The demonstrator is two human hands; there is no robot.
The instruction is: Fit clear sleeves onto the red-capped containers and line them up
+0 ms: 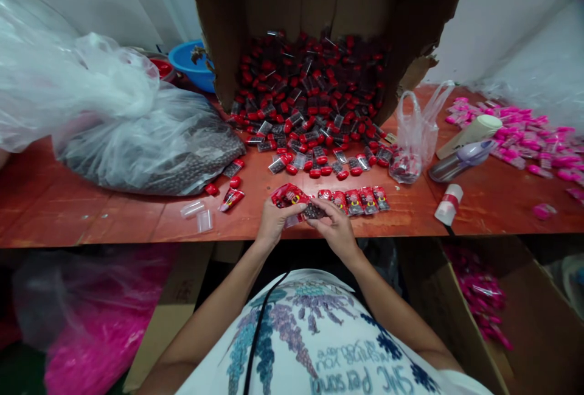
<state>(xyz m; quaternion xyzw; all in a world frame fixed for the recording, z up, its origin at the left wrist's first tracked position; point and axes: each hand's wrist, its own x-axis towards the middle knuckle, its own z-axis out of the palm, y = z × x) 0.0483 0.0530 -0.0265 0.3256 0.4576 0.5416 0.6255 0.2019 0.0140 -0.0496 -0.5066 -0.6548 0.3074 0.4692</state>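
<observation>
My left hand (272, 220) is closed on a red printed plastic sleeve (287, 194) at the table's front edge. Between the fingers of my right hand (337, 224) is a small clear container of dark beads (314, 210), which meets the sleeve's right side. Just right of my hands lie several containers in red printed sleeves (353, 201), side by side in a row. To the left are another red sleeve (232, 199), a red cap (235, 182) and a clear container (205, 220).
A tipped cardboard box (210, 24) spills red-capped containers (310, 109). A plastic bag of dark beads (150, 145) lies at left, near a blue basin (189, 66). At right are a small plastic bag (413, 139), a bottle (460, 160), a white-and-red roll (449, 205) and pink pieces (524, 133).
</observation>
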